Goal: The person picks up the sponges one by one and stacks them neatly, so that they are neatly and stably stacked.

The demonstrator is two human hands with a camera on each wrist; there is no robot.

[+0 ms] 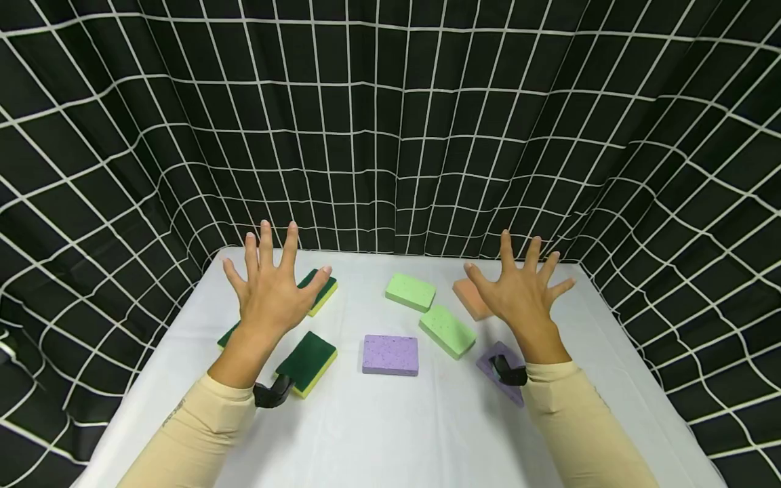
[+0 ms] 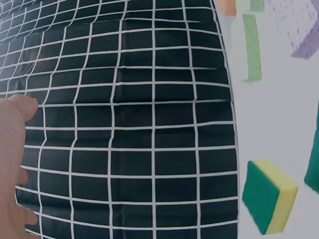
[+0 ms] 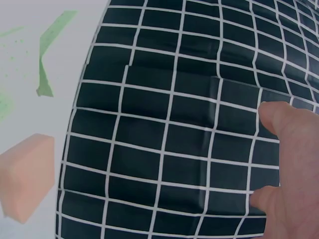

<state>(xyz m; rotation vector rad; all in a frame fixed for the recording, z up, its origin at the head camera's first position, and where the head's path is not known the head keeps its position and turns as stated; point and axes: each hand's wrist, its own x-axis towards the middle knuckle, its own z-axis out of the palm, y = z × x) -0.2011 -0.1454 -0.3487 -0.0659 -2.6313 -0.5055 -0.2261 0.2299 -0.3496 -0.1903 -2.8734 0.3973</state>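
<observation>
Hovering with room between, both hands (image 1: pixel 271 295) (image 1: pixel 520 293) spread fingers (image 1: pixel 266 247) near sponges (image 1: pixel 470 299) and table edge (image 1: pixel 366 257).

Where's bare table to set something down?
Free: table between the sleeves, nearer than the middle purple sponge; also beyond it, between the dark green sponges and light green sponges. Crowded: left of the right hand, around the orange sponge.

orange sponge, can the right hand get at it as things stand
Probably yes: the right hand is spread and holds nothing, the orange sponge shows beside its thumb in the head view, and no other sponge lies on top of it.
</observation>
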